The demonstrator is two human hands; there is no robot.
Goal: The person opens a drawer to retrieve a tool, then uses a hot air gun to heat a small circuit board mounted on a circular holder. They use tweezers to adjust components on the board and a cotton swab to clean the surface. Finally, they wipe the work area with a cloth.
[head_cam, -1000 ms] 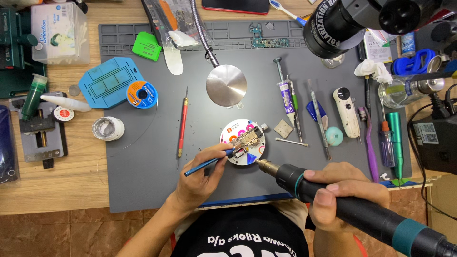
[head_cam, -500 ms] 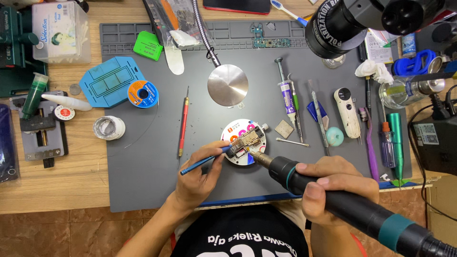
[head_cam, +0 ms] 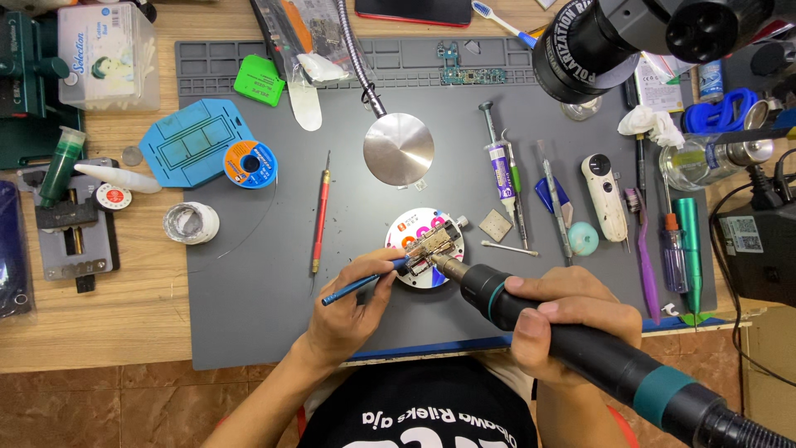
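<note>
Small board (head_cam: 433,245) sits clamped on the round holder (head_cam: 406,228), mid-mat, just far-right of the left hand (head_cam: 348,311). Left fingers pinch the blue tool (head_cam: 362,283), tip on the board's left edge. Right hand (head_cam: 564,319) is wrapped around the hot-air handle (head_cam: 597,353); its nozzle comes in from near-right, long axis diagonal.

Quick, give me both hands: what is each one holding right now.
Left hand: closed on blue tweezers, tips at the round holder.
Right hand: closed around the hot-air handle, nozzle at the same holder.
</note>
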